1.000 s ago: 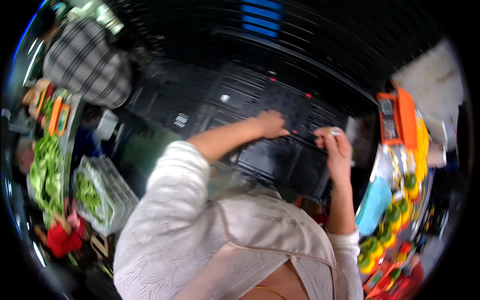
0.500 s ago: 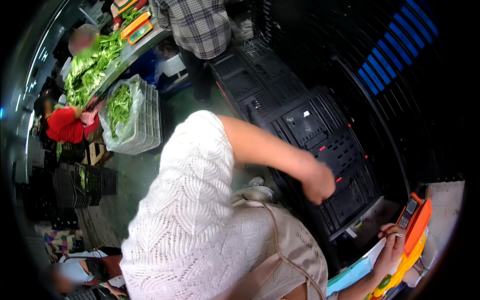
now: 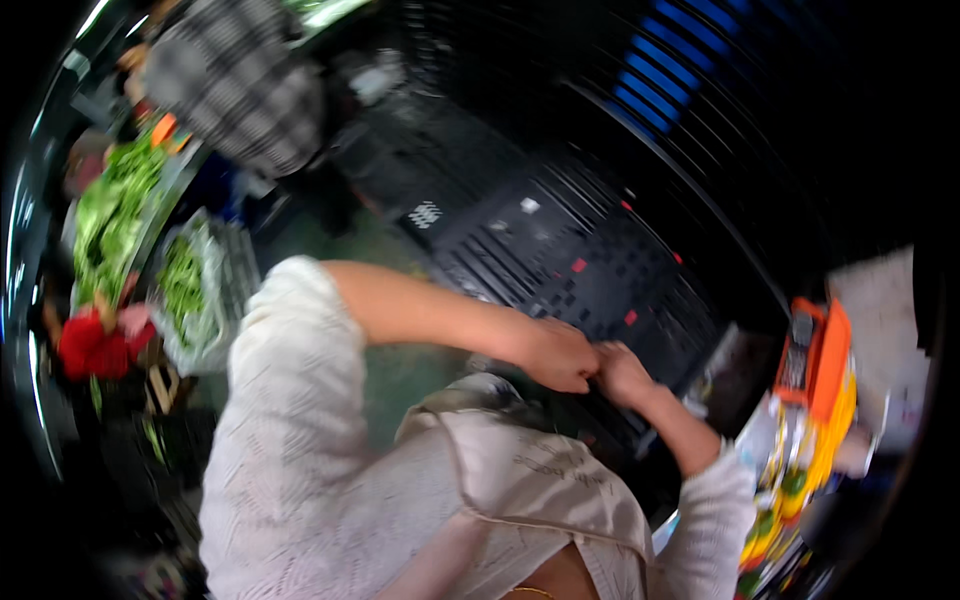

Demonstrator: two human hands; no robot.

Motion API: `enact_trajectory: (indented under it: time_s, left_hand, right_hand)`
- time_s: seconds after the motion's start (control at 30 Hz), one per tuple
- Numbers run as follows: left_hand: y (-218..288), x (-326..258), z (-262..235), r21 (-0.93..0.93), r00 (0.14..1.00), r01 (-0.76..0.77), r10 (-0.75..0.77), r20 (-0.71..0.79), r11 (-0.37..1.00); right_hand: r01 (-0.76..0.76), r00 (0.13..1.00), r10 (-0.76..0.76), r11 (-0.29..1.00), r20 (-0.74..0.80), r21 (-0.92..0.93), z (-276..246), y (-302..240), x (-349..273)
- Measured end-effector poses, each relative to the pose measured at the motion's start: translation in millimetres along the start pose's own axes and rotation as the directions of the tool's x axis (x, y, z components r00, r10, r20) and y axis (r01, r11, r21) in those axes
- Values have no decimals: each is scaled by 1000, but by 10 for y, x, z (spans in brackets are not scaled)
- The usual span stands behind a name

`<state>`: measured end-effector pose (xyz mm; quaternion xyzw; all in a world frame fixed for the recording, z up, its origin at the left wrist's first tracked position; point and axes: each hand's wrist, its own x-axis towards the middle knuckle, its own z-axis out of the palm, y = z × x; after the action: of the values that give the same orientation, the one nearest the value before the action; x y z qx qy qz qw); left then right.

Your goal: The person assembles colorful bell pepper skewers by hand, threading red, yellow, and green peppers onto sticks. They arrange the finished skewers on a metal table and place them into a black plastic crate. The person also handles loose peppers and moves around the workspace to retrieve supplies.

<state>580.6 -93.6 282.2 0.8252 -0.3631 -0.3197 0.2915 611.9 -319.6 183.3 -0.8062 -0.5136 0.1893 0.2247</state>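
Observation:
My left hand [image 3: 558, 356] and my right hand [image 3: 622, 374] meet in front of my apron [image 3: 540, 465]. Both are closed, with the fingers drawn together at the point where they touch. Anything small between them is too blurred and covered to make out. Just beyond the hands lie stacked black plastic crates [image 3: 560, 235], seemingly folded flat, with a few red parts.
To the right, an orange device with a keypad [image 3: 822, 360] stands above yellow packaging [image 3: 828, 440]. At left, a lined crate of leafy greens [image 3: 185, 285] stands by a table heaped with greens [image 3: 115, 210]. A person in a plaid shirt [image 3: 235, 85] is at the far left.
My right hand has left the area by the orange device and come to meet my left hand, which has moved left in the picture. The view has turned and blurred.

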Motion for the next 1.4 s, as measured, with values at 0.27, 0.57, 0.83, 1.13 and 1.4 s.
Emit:
enact_trajectory:
  time_s: [0.27, 0.57, 0.83, 1.13, 1.4]
  left_hand:
    - [-7, -73, 5, -41, 996, -25, 28, 82, 999]
    - [-50, -57, -44, -72, 997, -21, 27, 76, 997]
    - [-82, -46, -106, -78, 993, 16, -7, 115, 997]
    - [-18, -189, -149, 92, 988, -6, -8, 152, 996]
    - [-71, -28, -85, 88, 977, -11, -9, 214, 996]
  right_hand:
    - [-8, 995, 24, 987, 97, -160, 205, 113, 241]
    - [51, 956, 19, 972, 291, -229, 121, 117, 159]
    - [-34, 956, 68, 992, 286, -123, -52, 191, 297]
    - [-120, 920, 211, 953, 329, -278, -244, -177, 334]
    - [-327, 933, 360, 847, -1, -419, -1108, -607, -445]
